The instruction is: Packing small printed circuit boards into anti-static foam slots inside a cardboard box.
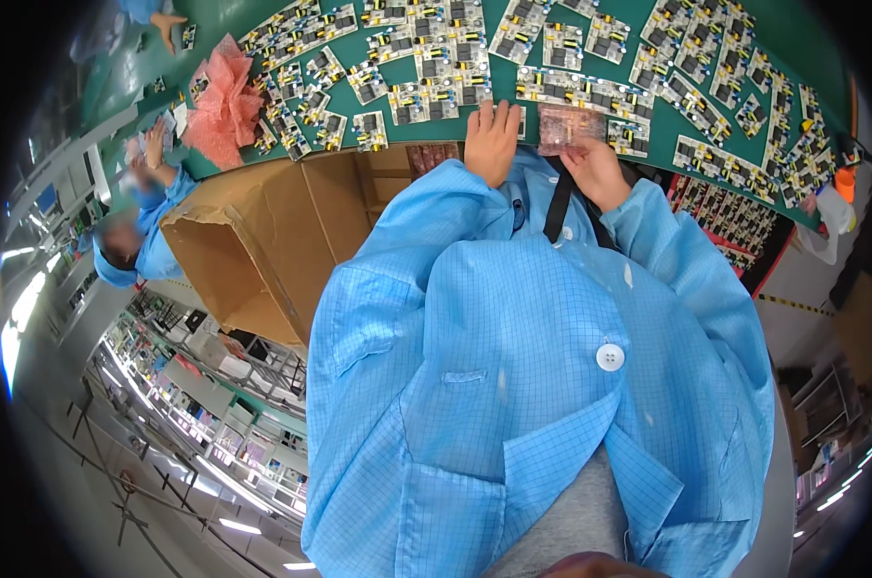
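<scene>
My right hand (pixel 598 173) grips the lower edge of a small pink bubble-wrap pouch (pixel 571 127) at the front edge of the green table (pixel 513 135). Something darker shows through the wrap, but I cannot tell what it is. To its left, my left hand (pixel 492 144) lies with its fingers stretched out on the table edge, holding nothing. A sliver of a circuit board (pixel 522 122) shows between the hands. Just beyond the pouch runs a row of circuit boards (pixel 585 91) with black, yellow and blue parts.
Many more circuit boards (pixel 441 58) cover the table. A crumpled pink bubble-wrap heap (pixel 222 104) sits at the left. Below the table edge stands an open cardboard box (pixel 253 241); at the right, a red-edged tray (pixel 725 217) holds boards. A co-worker (pixel 156 207) in blue is at the left.
</scene>
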